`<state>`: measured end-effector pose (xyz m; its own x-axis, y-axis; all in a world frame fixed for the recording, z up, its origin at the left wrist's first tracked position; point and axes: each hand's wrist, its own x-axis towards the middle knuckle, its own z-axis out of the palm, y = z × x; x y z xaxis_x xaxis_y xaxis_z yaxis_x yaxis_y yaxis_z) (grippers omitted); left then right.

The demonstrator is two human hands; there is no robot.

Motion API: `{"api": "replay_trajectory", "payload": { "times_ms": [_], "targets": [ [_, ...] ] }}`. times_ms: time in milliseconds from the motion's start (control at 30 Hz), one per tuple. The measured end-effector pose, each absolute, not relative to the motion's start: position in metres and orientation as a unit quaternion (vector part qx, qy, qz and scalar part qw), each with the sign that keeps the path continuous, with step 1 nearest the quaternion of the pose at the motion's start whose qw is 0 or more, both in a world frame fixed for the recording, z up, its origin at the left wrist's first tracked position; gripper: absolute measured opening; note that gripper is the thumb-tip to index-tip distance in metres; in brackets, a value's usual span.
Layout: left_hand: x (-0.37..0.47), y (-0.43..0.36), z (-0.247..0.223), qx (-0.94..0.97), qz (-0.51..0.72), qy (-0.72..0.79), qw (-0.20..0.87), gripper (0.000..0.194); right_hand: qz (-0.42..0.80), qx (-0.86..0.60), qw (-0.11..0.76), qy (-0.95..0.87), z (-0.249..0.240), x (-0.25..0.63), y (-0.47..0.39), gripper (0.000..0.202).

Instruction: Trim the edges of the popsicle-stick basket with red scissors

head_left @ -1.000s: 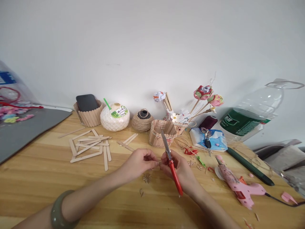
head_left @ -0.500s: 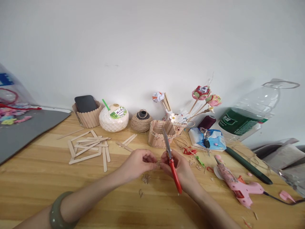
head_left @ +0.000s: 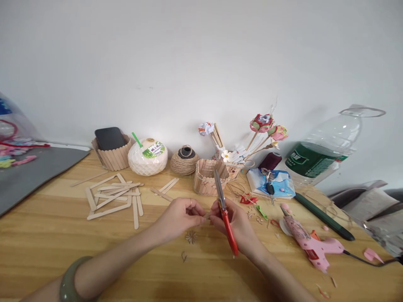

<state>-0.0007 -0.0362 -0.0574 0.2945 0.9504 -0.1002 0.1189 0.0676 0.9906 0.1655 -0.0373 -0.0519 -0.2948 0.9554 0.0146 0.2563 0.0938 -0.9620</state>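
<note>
Both hands meet above the wooden table, fingertips nearly touching. My left hand (head_left: pixel 185 214) pinches a tiny pale piece (head_left: pixel 207 215), too small to name, whose far end reaches the fingers of my right hand (head_left: pixel 234 220). Red-handled scissors (head_left: pixel 227 224) rest in my right hand, blades pointing away toward the wall. Just below the fingers, a small brown twine flower (head_left: pixel 191 237) lies on the table, with a short curled scrap (head_left: pixel 184 256) nearer me. Beyond the scissors' blades stands a small basket of wooden sticks (head_left: pixel 206 184).
Popsicle sticks (head_left: pixel 115 195) lie loosely at left. Along the wall stand a stick basket (head_left: pixel 115 157) holding a phone, a wrapped coconut (head_left: pixel 147 161), a twine ball (head_left: pixel 184 162) and paper flowers (head_left: pixel 262 122). At right are a pink glue gun (head_left: pixel 310 245), a plastic bottle (head_left: pixel 315 157) and scraps.
The view has shifted slightly, moving everything a little left in the picture. The pale piece shows more clearly between my fingertips. My hands keep nearly the same pose, the scissors still held.
</note>
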Motion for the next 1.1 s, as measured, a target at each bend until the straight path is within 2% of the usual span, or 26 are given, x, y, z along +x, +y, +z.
{"api": "replay_trajectory", "payload": {
  "times_ms": [167, 1100],
  "targets": [
    [-0.0012, -0.0349, -0.0600, 0.586, 0.347, 0.462, 0.568, 0.012, 0.485, -0.469, 0.364, -0.642, -0.0538, 0.1661, -0.0369, 0.019],
    [0.0002, -0.0378, -0.0562, 0.599, 0.345, 0.473, 0.546, 0.007, 0.496, -0.462, 0.372, -0.634, -0.0530, 0.1663, -0.0360, 0.017]
  ]
}}
